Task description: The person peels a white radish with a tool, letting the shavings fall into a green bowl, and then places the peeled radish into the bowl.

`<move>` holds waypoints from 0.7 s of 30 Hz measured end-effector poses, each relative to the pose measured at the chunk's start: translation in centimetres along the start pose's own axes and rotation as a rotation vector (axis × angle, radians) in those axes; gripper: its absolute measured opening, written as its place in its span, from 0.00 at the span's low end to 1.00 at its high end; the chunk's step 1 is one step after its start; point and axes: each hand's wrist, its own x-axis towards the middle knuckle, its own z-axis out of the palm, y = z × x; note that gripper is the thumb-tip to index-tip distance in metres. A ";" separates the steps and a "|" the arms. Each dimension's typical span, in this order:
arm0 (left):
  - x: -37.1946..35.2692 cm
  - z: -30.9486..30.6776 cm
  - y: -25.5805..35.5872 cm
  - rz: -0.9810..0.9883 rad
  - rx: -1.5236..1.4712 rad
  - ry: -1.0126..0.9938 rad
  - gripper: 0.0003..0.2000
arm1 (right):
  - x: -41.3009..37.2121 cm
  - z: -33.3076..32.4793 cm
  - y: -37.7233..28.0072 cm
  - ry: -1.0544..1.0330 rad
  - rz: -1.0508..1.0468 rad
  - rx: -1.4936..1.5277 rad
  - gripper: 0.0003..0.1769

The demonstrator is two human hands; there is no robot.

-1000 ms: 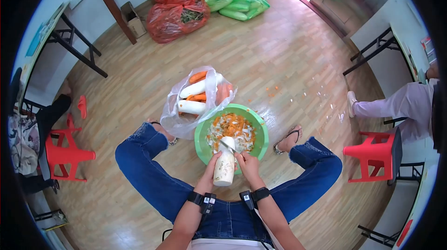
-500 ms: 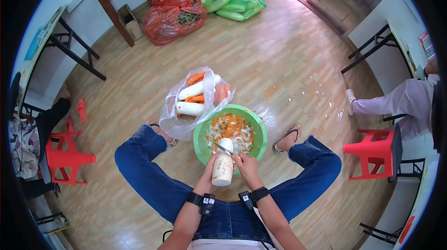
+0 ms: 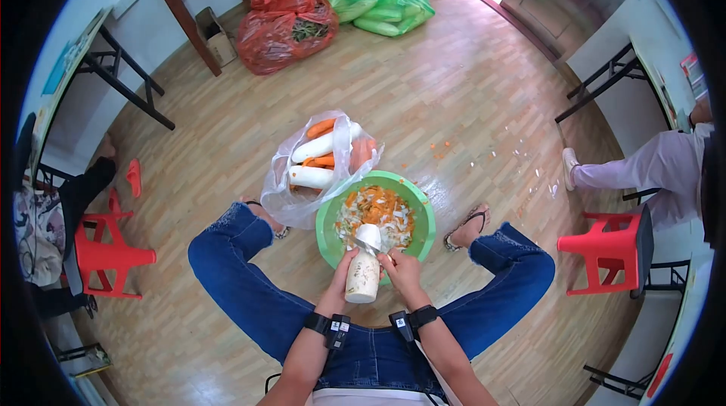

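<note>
A thick white radish (image 3: 363, 280) is gripped by my left hand (image 3: 342, 270), over the near part of a green basin (image 3: 325, 236). Its far end is smooth and white; the near part still shows brownish marks on the skin. My right hand (image 3: 401, 267) is closed around the handle of a knife (image 3: 367, 246), whose blade lies across the radish. Orange and white peelings (image 3: 378, 209) fill the bottom of the basin. Beyond it, a clear plastic bag (image 3: 283, 194) holds carrots (image 3: 321, 127) and smooth white radishes (image 3: 311, 177).
Scraps (image 3: 446, 145) lie on the wooden floor. A red bag (image 3: 283, 35) and a green bag of vegetables (image 3: 386, 9) stand at the back. Red stools (image 3: 113, 255) flank me, with one person (image 3: 41, 232) seated left and another (image 3: 650, 164) at right.
The knife blade has shifted slightly along the radish towards me and turned a little. My hands stay almost in place, and the whole view has moved very slightly.
</note>
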 end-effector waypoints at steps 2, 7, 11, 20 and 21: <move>-0.3 0.4 -0.2 0.011 -0.016 -0.014 0.27 | 0.1 0.7 1.5 0.038 0.035 -0.040 0.24; -0.4 1.0 -0.1 0.004 -0.083 -0.024 0.27 | 0.3 0.6 2.1 0.063 0.065 -0.166 0.24; -0.7 0.9 -0.1 -0.011 -0.015 -0.013 0.27 | 0.9 1.2 4.0 0.155 0.186 -0.146 0.24; 0.4 -0.3 -0.2 0.018 0.029 0.052 0.27 | 0.6 -0.8 0.4 0.058 0.179 0.043 0.23; 0.5 -0.3 -0.2 0.050 0.009 0.022 0.26 | 0.4 -1.1 -0.2 -0.053 0.117 0.010 0.22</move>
